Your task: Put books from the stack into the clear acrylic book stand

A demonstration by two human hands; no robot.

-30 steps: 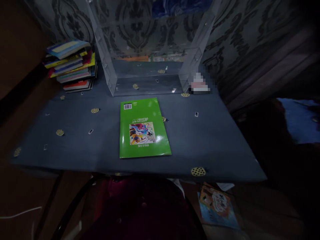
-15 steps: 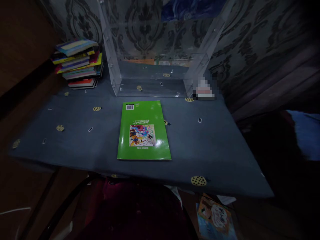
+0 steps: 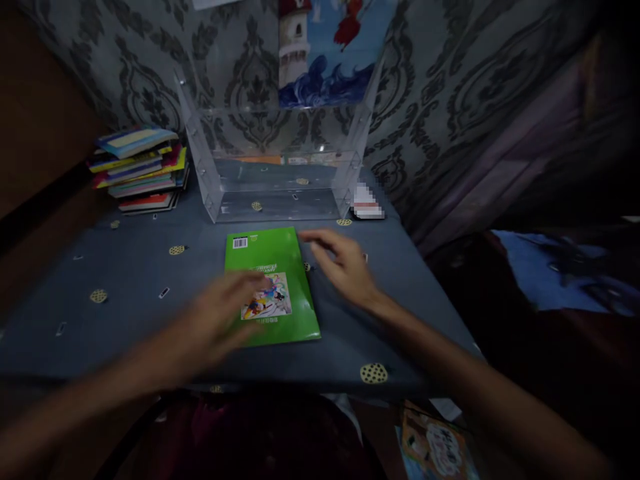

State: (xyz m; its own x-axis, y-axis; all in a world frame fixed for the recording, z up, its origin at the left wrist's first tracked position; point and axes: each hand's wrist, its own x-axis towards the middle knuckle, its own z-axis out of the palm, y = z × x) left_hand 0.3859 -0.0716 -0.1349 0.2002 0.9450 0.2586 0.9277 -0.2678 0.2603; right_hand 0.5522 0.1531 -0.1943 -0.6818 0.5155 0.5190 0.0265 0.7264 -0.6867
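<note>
A green book (image 3: pixel 300 313) lies on the cloth-covered table, its back with a barcode and a colourful picture facing up. Over its left part is my left hand (image 3: pixel 220 317), blurred, with fingers stretched out and thumb apart; whether it touches the book I cannot tell. My right hand (image 3: pixel 345 267) is at the book's upper right edge, fingers extended and thumb apart, with nothing held. Behind the book stands a clear plastic rack (image 3: pixel 235 208), with a picture book showing a lighthouse and waves (image 3: pixel 325 73) at its top.
A stack of books (image 3: pixel 143 173) stands at the back left of the table (image 3: pixel 135 320). Right of the rack sits a pixelated object (image 3: pixel 367 203). More books (image 3: pixel 440 443) lie below the front edge. Patterned wallpaper (image 3: pixel 150 87) covers the wall behind.
Both hands have come into view, reaching over and beside the green book. The camera view has tilted up and shifted, showing more of the rack's top; the book stays on the table.
</note>
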